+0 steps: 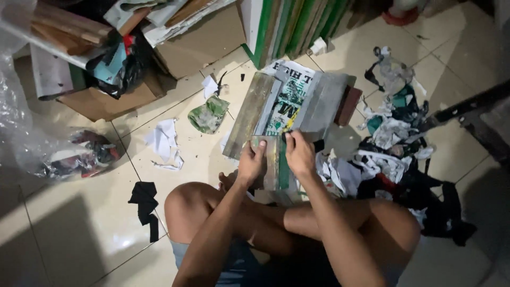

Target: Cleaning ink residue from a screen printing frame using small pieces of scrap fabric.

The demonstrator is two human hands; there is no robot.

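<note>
On the tiled floor (79,212), between the person's knees, a wooden frame (272,170) (stained green) rests against a larger frame (289,103). The left hand (251,162) and right hand (299,154) both curl closed over its top edge, 2 grips. Cloth scraps (393,143) lie just beside.

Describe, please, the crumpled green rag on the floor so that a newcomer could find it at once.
Start at the wooden frame lying on the tiled floor ahead of the seated person's left hand and right hand. Just left of that frame sits the green rag. The scraps beside it are white or black; it alone is mottled green.
</note>
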